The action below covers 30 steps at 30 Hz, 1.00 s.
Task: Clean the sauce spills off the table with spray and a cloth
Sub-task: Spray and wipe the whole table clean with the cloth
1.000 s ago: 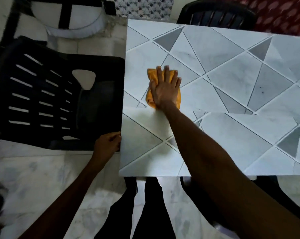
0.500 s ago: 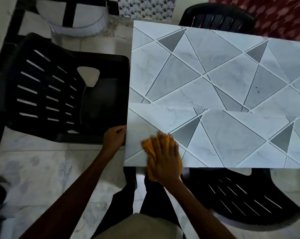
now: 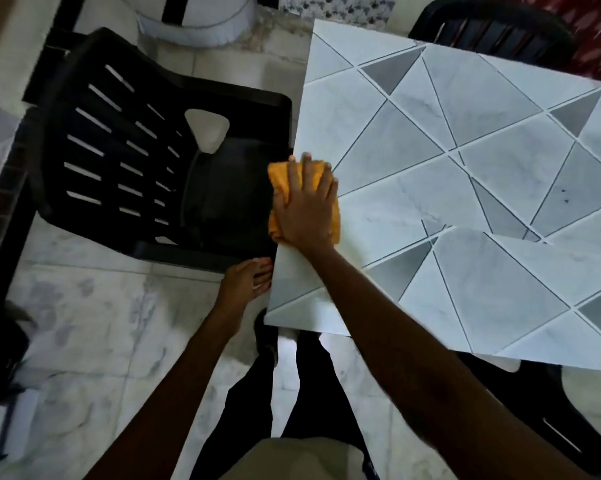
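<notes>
An orange cloth lies at the left edge of the table, partly hanging past it. My right hand presses flat on the cloth with its fingers spread. My left hand sits just left of the table's edge near the front corner, its fingers touching the edge. The tabletop has a grey and white triangle pattern. A few small dark specks mark the top at the right. No spray bottle is in view.
A black plastic chair stands close against the table's left side. Another black chair is at the far side, and a third sits under the near edge. My legs stand on the marble floor.
My right hand slid the cloth from the table's near edge up and left to the left edge. My left hand stayed at the edge. The view shifted.
</notes>
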### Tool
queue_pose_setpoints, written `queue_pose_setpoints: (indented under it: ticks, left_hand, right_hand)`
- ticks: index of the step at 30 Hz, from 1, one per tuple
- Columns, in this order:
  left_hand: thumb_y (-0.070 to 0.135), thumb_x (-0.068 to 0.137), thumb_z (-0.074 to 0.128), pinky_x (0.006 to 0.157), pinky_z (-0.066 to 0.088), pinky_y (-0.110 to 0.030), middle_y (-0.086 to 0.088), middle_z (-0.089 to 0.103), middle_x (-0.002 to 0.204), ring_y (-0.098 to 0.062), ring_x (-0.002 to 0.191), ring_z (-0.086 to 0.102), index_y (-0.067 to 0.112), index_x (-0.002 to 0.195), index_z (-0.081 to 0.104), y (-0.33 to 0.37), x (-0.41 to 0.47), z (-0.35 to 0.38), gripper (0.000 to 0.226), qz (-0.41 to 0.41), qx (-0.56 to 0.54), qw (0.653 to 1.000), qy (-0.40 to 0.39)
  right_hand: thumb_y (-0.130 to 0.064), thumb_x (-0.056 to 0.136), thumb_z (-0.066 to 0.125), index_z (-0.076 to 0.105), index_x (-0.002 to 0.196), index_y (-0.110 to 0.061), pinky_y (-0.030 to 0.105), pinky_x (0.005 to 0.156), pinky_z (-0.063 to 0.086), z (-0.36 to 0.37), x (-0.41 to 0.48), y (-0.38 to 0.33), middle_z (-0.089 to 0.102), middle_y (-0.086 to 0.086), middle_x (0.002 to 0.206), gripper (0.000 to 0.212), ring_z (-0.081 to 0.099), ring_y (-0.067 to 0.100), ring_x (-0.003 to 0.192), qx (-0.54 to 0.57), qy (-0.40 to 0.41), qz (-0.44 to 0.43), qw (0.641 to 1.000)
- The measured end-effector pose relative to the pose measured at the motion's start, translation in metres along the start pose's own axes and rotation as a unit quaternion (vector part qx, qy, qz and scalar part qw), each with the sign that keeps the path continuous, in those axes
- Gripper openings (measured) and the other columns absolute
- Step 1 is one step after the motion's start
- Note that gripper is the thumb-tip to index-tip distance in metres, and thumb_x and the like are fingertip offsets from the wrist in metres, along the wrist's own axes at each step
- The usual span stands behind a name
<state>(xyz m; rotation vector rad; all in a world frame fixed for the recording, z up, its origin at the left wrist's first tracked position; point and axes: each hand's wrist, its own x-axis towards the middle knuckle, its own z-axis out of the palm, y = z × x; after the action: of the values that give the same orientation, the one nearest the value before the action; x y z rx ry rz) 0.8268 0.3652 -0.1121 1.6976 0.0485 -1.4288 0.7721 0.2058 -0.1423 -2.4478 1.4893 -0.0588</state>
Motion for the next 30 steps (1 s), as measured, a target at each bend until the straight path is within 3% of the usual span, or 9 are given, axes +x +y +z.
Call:
queue_pose_setpoints:
  ticks: [5,9,13,17,19,23,26,28,30]
  left_hand:
    - [0.032,0.105,0.039,0.077,0.053,-0.035,-0.013,0.066,0.118,-0.026,0.101,0.064,0.010,0.126,0.061,-0.021,-0.010,-0.024,0.038,-0.033,0.034,0.999,-0.012]
    - [0.041,0.103,0.039,0.087,0.053,-0.037,-0.010,0.067,0.121,-0.026,0.108,0.063,0.018,0.123,0.065,-0.037,-0.015,-0.030,0.040,-0.051,0.078,0.995,-0.045]
    - [0.051,0.101,0.038,0.088,0.053,-0.038,-0.011,0.068,0.116,-0.027,0.107,0.064,0.014,0.124,0.062,-0.039,-0.019,-0.023,0.049,-0.060,0.046,0.997,-0.033]
    - [0.043,0.104,0.038,0.076,0.052,-0.029,-0.009,0.067,0.118,-0.021,0.102,0.064,0.013,0.124,0.062,-0.025,-0.013,-0.015,0.044,-0.021,0.052,0.998,0.001]
    - [0.035,0.103,0.043,0.080,0.051,-0.028,-0.010,0.067,0.119,-0.021,0.104,0.063,0.014,0.120,0.063,-0.024,-0.010,-0.012,0.033,0.037,0.090,0.995,0.035]
    - [0.022,0.098,0.057,0.094,0.050,-0.032,-0.002,0.064,0.122,-0.016,0.110,0.060,0.016,0.130,0.058,-0.019,-0.004,-0.008,0.033,0.196,0.183,0.958,0.106]
    - [0.010,0.095,0.058,0.100,0.046,-0.028,-0.006,0.060,0.130,-0.017,0.117,0.058,0.013,0.135,0.055,-0.012,-0.002,0.003,0.040,0.261,0.245,0.929,0.098]
    - [0.003,0.090,0.059,0.105,0.037,-0.020,-0.009,0.050,0.141,-0.021,0.128,0.049,0.009,0.137,0.053,-0.013,0.000,0.010,0.048,0.318,0.370,0.871,0.053]
    - [0.001,0.089,0.062,0.112,0.029,-0.023,-0.012,0.032,0.154,-0.024,0.140,0.035,0.007,0.142,0.047,-0.017,0.001,0.016,0.056,0.347,0.469,0.812,0.005]
  right_hand:
    - [-0.058,0.101,0.035,0.009,0.163,-0.024,0.059,0.125,0.006,0.023,-0.159,-0.014,-0.001,0.009,0.171,0.076,-0.005,0.041,0.156,0.026,-0.058,-0.041,0.997]
    - [-0.050,0.097,0.053,0.025,0.161,-0.023,0.062,0.121,0.020,0.036,-0.235,-0.005,0.014,0.009,0.170,0.075,0.007,0.042,0.156,0.017,-0.031,-0.030,0.999]
    - [-0.055,0.103,0.038,0.017,0.162,-0.027,0.061,0.124,0.010,0.027,-0.206,0.003,0.006,0.006,0.171,0.069,-0.001,0.040,0.157,0.010,-0.049,-0.073,0.996]
    - [-0.058,0.103,0.031,0.015,0.163,-0.023,0.058,0.125,0.003,0.023,-0.128,-0.011,0.005,0.009,0.171,0.070,-0.003,0.041,0.156,0.024,-0.023,0.019,0.999]
    - [-0.059,0.101,0.034,0.019,0.162,-0.022,0.060,0.124,0.006,0.021,-0.090,-0.019,0.010,0.011,0.170,0.073,0.004,0.044,0.155,0.033,-0.007,0.062,0.998]
    - [-0.060,0.100,0.034,0.021,0.162,-0.022,0.058,0.124,0.009,0.018,-0.096,-0.012,0.013,0.010,0.170,0.073,0.006,0.042,0.155,0.029,0.002,0.031,0.999]
    - [-0.058,0.102,0.034,0.018,0.162,-0.026,0.056,0.125,0.009,0.014,-0.160,0.029,0.009,0.005,0.171,0.070,0.003,0.038,0.157,0.026,-0.002,0.012,1.000]
    - [-0.058,0.100,0.035,0.017,0.162,-0.031,0.057,0.125,0.009,0.005,-0.185,0.075,0.009,0.002,0.171,0.070,0.002,0.036,0.157,0.015,-0.009,0.041,0.999]
    - [-0.060,0.098,0.031,0.013,0.162,-0.033,0.060,0.124,0.009,-0.010,-0.192,0.132,0.006,0.001,0.172,0.072,-0.001,0.036,0.157,-0.002,-0.020,0.097,0.995]
